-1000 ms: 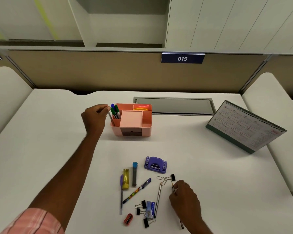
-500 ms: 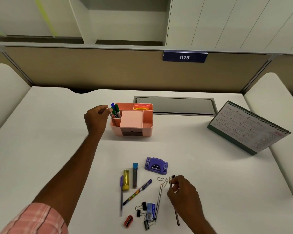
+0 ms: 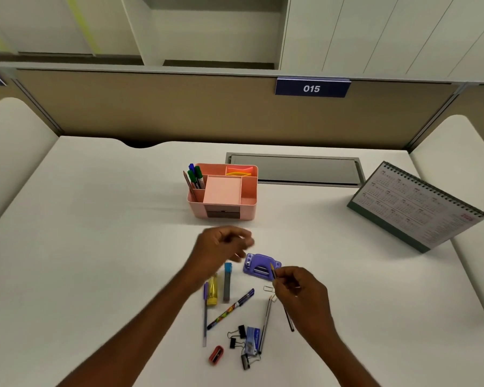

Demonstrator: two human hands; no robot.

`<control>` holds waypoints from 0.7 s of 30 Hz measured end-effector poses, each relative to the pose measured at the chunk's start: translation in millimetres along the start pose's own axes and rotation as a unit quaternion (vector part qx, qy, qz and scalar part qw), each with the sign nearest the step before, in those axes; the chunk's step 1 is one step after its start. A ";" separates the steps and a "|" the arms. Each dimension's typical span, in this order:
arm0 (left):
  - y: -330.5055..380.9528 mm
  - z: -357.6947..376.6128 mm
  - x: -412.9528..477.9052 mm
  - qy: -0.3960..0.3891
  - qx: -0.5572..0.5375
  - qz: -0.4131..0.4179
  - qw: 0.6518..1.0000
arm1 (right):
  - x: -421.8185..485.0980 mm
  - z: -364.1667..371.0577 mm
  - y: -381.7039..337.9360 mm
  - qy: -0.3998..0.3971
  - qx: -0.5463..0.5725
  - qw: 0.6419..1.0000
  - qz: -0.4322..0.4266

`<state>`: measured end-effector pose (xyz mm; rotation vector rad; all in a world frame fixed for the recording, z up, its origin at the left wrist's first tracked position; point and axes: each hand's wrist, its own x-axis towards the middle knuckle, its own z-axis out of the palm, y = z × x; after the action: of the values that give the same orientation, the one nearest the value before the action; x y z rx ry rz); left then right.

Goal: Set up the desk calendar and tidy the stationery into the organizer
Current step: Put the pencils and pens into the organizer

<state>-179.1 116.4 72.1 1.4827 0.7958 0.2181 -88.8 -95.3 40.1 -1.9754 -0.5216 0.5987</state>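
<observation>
The right hand (image 3: 299, 291) pinches a pencil (image 3: 289, 321) between thumb and fingertips, close to its pointed end. The left hand (image 3: 221, 247) is blurred; its fingers look loosely curled, with nothing showing in them.

The pencil's long axis runs on a slant. Its point is lifted and aimed up towards the pink organizer (image 3: 249, 209), and its back end trails down behind the hand, away from the organizer. The tip hangs over the purple hole punch (image 3: 261, 266), which lies just in front of the organizer on the near side.

The coming move turns on one relation: the organizer's pen slot is at its left front corner, where the markers (image 3: 196, 177) stand beside a pencil that leans out to the left. From the right hand that slot lies farther off and across to the left — the empty-looking left hand is between the two and nearer. So I judge the pencil either goes over the punch in a leftward reach or passes to the left hand, and it must be turned nearly upright before it drops in.

More loose stationery (image 3: 227, 286) lies nearer than the organizer: pens, a lead tube, binder clips, a red sharpener. The calendar (image 3: 419, 208) stands well to the organizer's right, already propped.
</observation>
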 end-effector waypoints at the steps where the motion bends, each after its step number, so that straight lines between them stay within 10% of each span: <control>1: -4.0 8.4 -9.1 -0.032 -0.005 -0.004 0.999 | 0.3 -0.7 -3.6 0.003 0.010 1.000 -0.010; 16: -10.0 17.9 -51.5 0.038 -0.051 0.023 0.998 | -14.9 13.0 -12.9 -0.010 0.044 0.997 -0.063; 21: 14.1 -16.7 -40.6 0.153 -0.046 0.054 0.986 | -14.9 25.7 37.3 -0.032 -0.180 0.983 0.035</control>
<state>-214.0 107.5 100.9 1.4238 0.9382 0.5679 -112.0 -102.8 -0.8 -2.3293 -0.6363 0.6484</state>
